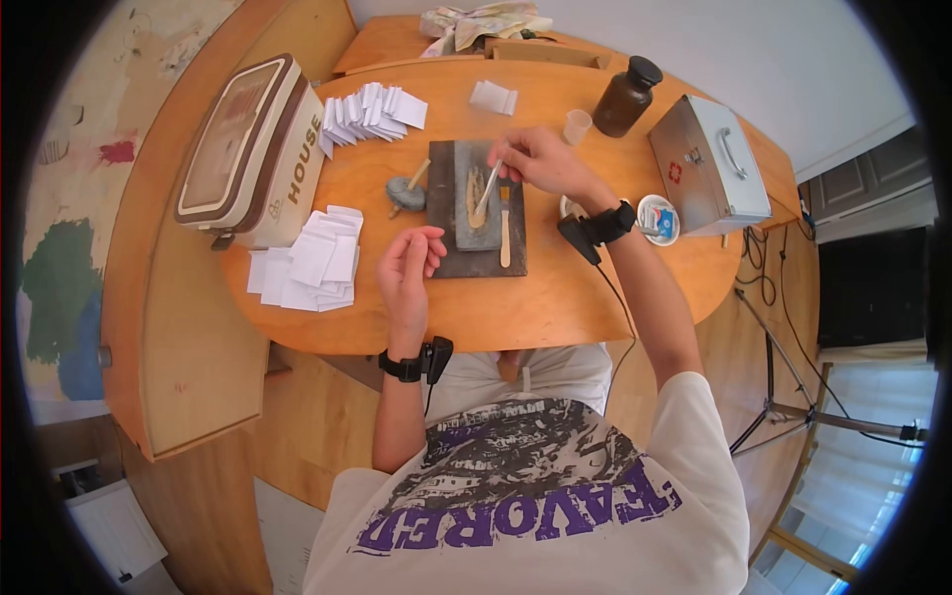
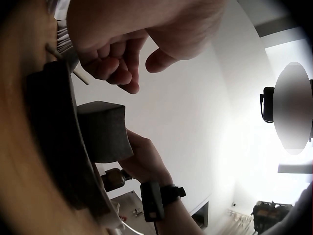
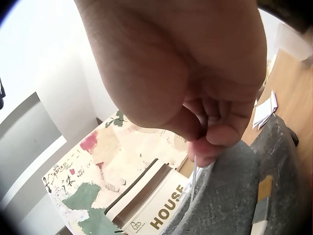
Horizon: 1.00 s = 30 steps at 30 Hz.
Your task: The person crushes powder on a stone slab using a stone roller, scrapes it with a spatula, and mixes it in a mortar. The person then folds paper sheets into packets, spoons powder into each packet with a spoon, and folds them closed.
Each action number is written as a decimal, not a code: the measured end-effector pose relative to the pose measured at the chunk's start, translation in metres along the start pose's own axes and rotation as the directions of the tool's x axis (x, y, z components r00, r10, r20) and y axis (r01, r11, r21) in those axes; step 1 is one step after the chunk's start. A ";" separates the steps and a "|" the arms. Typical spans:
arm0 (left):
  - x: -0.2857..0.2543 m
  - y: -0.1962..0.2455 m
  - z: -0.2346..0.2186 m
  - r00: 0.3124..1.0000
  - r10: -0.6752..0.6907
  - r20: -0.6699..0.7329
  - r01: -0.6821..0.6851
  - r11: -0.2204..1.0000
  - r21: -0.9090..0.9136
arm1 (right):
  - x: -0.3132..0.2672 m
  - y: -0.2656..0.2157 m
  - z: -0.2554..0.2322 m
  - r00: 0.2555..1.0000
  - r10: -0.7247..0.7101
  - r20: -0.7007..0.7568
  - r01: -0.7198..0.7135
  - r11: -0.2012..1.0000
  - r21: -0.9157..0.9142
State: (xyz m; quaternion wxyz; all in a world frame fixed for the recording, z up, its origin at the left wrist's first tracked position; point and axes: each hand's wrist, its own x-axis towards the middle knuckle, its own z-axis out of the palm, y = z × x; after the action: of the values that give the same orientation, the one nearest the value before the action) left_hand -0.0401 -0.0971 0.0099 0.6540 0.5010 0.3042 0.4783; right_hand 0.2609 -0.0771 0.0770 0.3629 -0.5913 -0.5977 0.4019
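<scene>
My right hand (image 1: 543, 159) pinches a slim, pale, spatula-like stick (image 1: 487, 190) between thumb and fingers. Its lower end reaches into a tan, powdery patch (image 1: 474, 210) on a grey stone slab (image 1: 480, 239), which lies on a dark board (image 1: 446, 260). Left of the slab, my left hand (image 1: 405, 278) hovers near the board's edge, fingers loosely curled around nothing. A small flat brush with a wooden handle (image 1: 505, 241) rests along the slab's right side. In the right wrist view, the stick (image 3: 194, 183) comes down from the fingertips toward the slab (image 3: 230, 196).
Folded white paper packets lie in two groups, back (image 1: 367, 117) and front left (image 1: 315, 263). A grey lump (image 1: 405, 194) with a wooden stick sits beside the board. Around stand a HOUSE box (image 1: 283, 188), brown bottle (image 1: 625, 104), small cup (image 1: 576, 127), metal case (image 1: 714, 169) and white bowl (image 1: 656, 238).
</scene>
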 end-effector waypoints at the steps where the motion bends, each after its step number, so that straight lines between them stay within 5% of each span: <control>1: 0.000 0.000 0.000 1.000 -0.001 0.001 0.001 1.000 0.000 | -0.002 0.000 0.001 1.000 0.001 -0.001 -0.001 1.000 0.001; 6: -0.001 -0.004 -0.002 1.000 -0.010 0.012 0.009 1.000 0.012 | -0.012 -0.002 0.006 0.985 0.161 -0.065 -0.155 0.984 0.084; 12: -0.001 -0.003 0.000 1.000 0.004 -0.012 -0.004 1.000 -0.007 | -0.028 0.026 -0.006 0.969 0.181 -0.166 -0.110 0.924 0.365; 18: -0.003 -0.004 0.001 1.000 -0.014 0.013 0.013 1.000 0.021 | -0.097 0.020 -0.058 0.893 0.231 -0.386 -0.083 0.928 0.364; 24: 0.000 -0.006 0.009 1.000 -0.002 0.007 0.002 1.000 0.008 | -0.143 0.028 -0.074 0.796 0.147 -0.587 -0.145 0.988 0.050; 27: 0.001 -0.007 0.010 1.000 0.005 0.007 -0.005 1.000 0.008 | -0.149 0.002 -0.063 0.800 -0.384 -0.462 0.027 0.791 -0.611; 30: -0.002 -0.004 0.012 1.000 0.003 0.006 -0.003 1.000 0.005 | -0.147 -0.018 -0.055 0.743 -0.425 -0.517 0.035 0.796 -0.604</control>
State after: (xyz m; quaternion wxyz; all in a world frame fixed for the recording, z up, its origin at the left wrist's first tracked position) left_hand -0.0288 -0.1035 0.0101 0.6531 0.5042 0.3027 0.4771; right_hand 0.3086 -0.2207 0.1221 0.4014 -0.6870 -0.6025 -0.0627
